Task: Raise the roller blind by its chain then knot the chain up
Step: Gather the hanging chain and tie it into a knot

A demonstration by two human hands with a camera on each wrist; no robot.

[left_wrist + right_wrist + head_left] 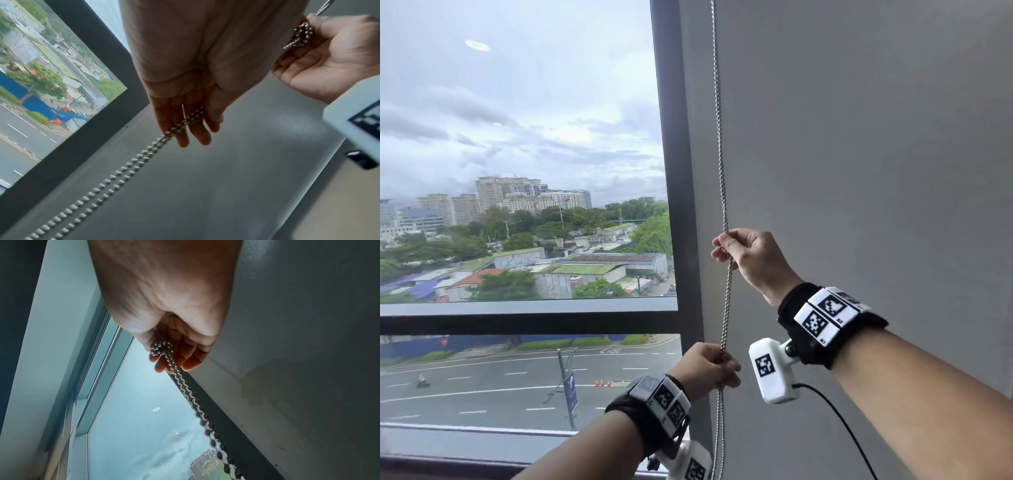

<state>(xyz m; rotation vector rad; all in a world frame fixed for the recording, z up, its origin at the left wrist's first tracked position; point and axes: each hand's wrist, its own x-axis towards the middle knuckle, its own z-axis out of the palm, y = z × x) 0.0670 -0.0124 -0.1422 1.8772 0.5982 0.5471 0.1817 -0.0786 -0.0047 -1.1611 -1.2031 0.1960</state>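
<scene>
A silver bead chain (719, 137) hangs doubled beside the dark window frame, in front of the grey wall. My right hand (743, 255) grips both strands higher up, with a bunched knot of chain (161, 348) in its fingers; the left wrist view shows that bunch (301, 36) too. My left hand (709, 368) grips the two strands lower down, and the strands (123, 172) run on below its fingers (183, 129). The blind itself is out of view above.
A big window (517, 171) with a dark frame (678, 171) and a crossbar (527, 322) fills the left, showing buildings and a road. A plain grey wall (859, 154) fills the right. A white wrist camera (774, 370) with a black cable hangs under my right wrist.
</scene>
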